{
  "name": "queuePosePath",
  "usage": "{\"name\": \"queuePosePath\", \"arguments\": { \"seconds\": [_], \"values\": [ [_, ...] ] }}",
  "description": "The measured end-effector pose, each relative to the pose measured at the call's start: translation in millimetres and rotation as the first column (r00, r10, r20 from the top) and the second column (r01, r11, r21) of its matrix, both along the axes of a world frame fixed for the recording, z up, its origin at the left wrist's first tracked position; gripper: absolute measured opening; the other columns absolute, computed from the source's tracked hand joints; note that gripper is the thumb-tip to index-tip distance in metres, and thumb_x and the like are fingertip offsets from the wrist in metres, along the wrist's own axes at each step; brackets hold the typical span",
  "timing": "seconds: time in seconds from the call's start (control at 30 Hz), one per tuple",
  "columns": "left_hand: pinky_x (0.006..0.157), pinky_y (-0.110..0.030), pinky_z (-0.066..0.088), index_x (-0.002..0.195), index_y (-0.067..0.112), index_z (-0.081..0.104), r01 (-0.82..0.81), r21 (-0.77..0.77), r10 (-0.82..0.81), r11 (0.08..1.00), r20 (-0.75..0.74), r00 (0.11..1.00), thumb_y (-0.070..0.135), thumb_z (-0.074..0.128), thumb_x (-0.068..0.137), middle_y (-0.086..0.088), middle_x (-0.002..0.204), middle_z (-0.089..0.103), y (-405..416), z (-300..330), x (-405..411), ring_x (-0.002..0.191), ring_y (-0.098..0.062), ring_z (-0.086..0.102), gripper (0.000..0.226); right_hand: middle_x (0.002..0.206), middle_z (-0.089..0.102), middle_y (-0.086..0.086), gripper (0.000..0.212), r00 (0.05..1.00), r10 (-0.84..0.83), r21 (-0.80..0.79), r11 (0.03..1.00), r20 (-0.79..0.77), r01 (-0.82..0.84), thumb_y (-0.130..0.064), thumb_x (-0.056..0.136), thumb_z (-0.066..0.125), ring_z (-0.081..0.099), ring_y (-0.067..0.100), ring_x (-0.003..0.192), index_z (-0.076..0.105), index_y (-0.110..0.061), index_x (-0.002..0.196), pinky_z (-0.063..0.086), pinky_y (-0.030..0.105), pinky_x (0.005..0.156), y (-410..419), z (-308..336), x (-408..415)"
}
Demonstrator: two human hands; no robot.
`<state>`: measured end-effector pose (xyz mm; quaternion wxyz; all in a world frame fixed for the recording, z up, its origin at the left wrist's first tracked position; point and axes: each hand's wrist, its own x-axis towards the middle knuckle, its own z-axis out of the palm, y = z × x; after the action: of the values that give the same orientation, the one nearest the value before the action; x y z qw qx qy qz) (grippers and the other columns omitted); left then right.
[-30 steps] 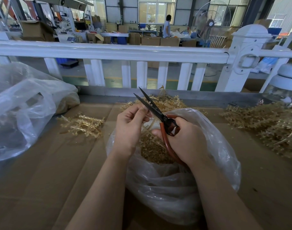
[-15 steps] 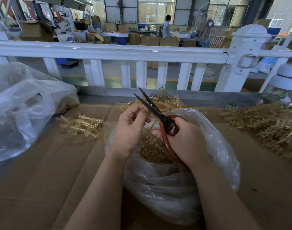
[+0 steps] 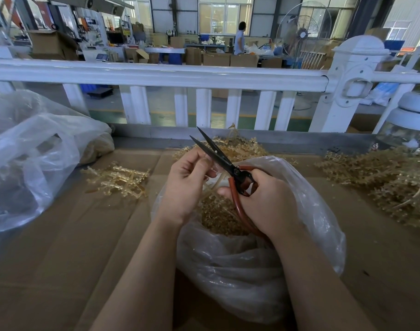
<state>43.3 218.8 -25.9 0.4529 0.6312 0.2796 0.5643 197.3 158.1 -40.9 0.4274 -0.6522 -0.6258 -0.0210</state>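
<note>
- two bare hands work above the mouth of a clear plastic bag [image 3: 311, 211] that sits on a brown cardboard sheet [image 3: 85, 235].
- the right hand [image 3: 264, 204] is curled round the red handles of the scissors [image 3: 224, 160], with the thumb across the front of the lower loop.
- the black blades point up and to the left and are parted in a narrow v, the two tips a little apart.
- the left hand [image 3: 185, 185] pinches a pale plastic sprig [image 3: 213, 183] between thumb and fingertips, right against the lower blade near the pivot.
- whether the sprig lies between the blades or only beside them cannot be told.
- thin strands of the sprig trail down between the two hands toward the bag's opening.
- inside the bag lies a mass of small golden plastic bits [image 3: 218, 216], straight beneath the hands.
- a small cluster of golden sprigs [image 3: 119, 179] lies on the cardboard to the left of the hands, apart from the bag.
- a heap of the same sprigs [image 3: 237, 144] sits just behind the bag, and a larger heap [image 3: 383, 182] spreads along the right side.
- a big crumpled plastic sack [image 3: 37, 163] fills the left edge of the table.
- a white railing [image 3: 156, 74] runs across behind the table.
- a workshop floor with cardboard boxes lies beyond the railing.
</note>
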Motion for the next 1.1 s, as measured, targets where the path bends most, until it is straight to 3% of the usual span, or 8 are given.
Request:
{"name": "queuePosePath", "arguments": {
  "seconds": [0.17, 0.23, 0.37, 0.47, 0.63, 0.77, 0.9, 1.1],
  "values": [
    [0.063, -0.016, 0.046, 0.088, 0.002, 0.066, -0.033, -0.048, 0.035, 0.998, 0.041, 0.999, 0.006, 0.051, 0.1, 0.002, 0.068, 0.06, -1, 2, 0, 0.066, -0.01, 0.056, 0.02, 0.067, 0.065, -0.017, 0.076, 1.0, -0.007, -0.017, 1.0, 0.001, 0.007, -0.094, 0.063, 0.044, 0.061, -0.001, 0.065, 0.069, -0.025, 0.085, 0.05, 0.017, 0.06, 2, 0, 1],
    [0.06, -0.017, 0.045, 0.085, 0.007, 0.067, -0.017, -0.077, 0.021, 0.997, 0.057, 0.998, 0.007, 0.051, 0.101, 0.004, 0.065, 0.06, -2, 3, -1, 0.063, -0.01, 0.054, 0.022, 0.069, 0.062, -0.022, 0.075, 1.0, -0.001, -0.023, 1.0, -0.019, 0.001, -0.093, 0.062, 0.046, 0.059, -0.004, 0.066, 0.07, -0.028, 0.09, 0.046, 0.011, 0.06, 2, 0, 0],
    [0.054, -0.02, 0.04, 0.077, 0.016, 0.067, -0.013, -0.12, 0.019, 0.993, 0.047, 0.999, 0.01, 0.052, 0.101, 0.0, 0.062, 0.058, -2, 6, -2, 0.058, -0.011, 0.047, 0.029, 0.071, 0.065, -0.029, 0.065, 0.98, 0.022, -0.048, 0.998, -0.198, -0.032, -0.093, 0.06, 0.053, 0.063, -0.008, 0.073, 0.068, -0.037, 0.089, 0.044, 0.006, 0.057, 2, 2, 0],
    [0.051, -0.021, 0.037, 0.074, 0.017, 0.067, 0.007, -0.128, -0.005, 0.992, 0.012, 1.0, 0.011, 0.054, 0.1, -0.002, 0.06, 0.056, -1, 5, -2, 0.054, -0.012, 0.043, 0.029, 0.07, 0.069, -0.019, 0.048, 0.931, 0.082, -0.03, 0.995, -0.356, -0.099, -0.077, 0.066, 0.066, 0.065, -0.001, 0.068, 0.066, -0.03, 0.072, 0.049, 0.011, 0.057, 4, 1, 1],
    [0.044, -0.016, 0.034, 0.078, 0.014, 0.071, 0.005, -0.146, -0.013, 0.989, -0.054, 0.998, 0.016, 0.057, 0.099, 0.002, 0.06, 0.057, 0, 1, 0, 0.046, -0.006, 0.041, 0.025, 0.075, 0.074, -0.009, 0.015, 0.849, 0.137, -0.089, 0.974, -0.51, -0.21, -0.036, 0.082, 0.08, 0.07, 0.008, 0.071, 0.072, -0.024, 0.076, 0.058, 0.018, 0.065, 7, 3, 1],
    [0.046, -0.018, 0.038, 0.082, 0.016, 0.068, 0.061, -0.204, -0.068, 0.977, -0.028, 0.997, 0.03, 0.068, 0.092, 0.0, 0.066, 0.063, -1, 2, -1, 0.05, -0.007, 0.048, 0.017, 0.072, 0.074, -0.003, 0.013, 0.813, 0.141, -0.101, 0.966, -0.564, -0.238, -0.021, 0.086, 0.078, 0.07, 0.012, 0.07, 0.072, -0.02, 0.074, 0.055, 0.014, 0.063, 4, 7, -1],
    [0.057, -0.025, 0.055, 0.106, 0.012, 0.06, 0.282, -0.413, -0.186, 0.866, 0.258, 0.948, 0.043, 0.082, 0.066, -0.004, 0.082, 0.072, 2, 6, -7, 0.063, -0.011, 0.064, 0.055, 0.067, 0.071, 0.004, 0.017, 0.685, 0.18, 0.007, 0.969, -0.706, -0.247, -0.012, 0.091, 0.071, 0.065, 0.011, 0.056, 0.07, -0.011, 0.074, 0.05, 0.016, 0.058, 0, 14, 1],
    [0.059, -0.021, 0.054, 0.116, 0.004, 0.056, 0.363, -0.538, -0.335, 0.761, 0.153, 0.93, 0.024, 0.087, 0.057, -0.011, 0.097, 0.075, 1, 1, -9, 0.074, -0.016, 0.071, 0.07, 0.051, 0.059, -0.009, 0.022, 0.5, 0.353, 0.239, 0.93, -0.791, -0.28, -0.007, 0.101, 0.057, 0.052, -0.001, 0.039, 0.061, 0.005, 0.083, 0.038, 0.008, 0.041, -6, 15, 6]
  ]
}}
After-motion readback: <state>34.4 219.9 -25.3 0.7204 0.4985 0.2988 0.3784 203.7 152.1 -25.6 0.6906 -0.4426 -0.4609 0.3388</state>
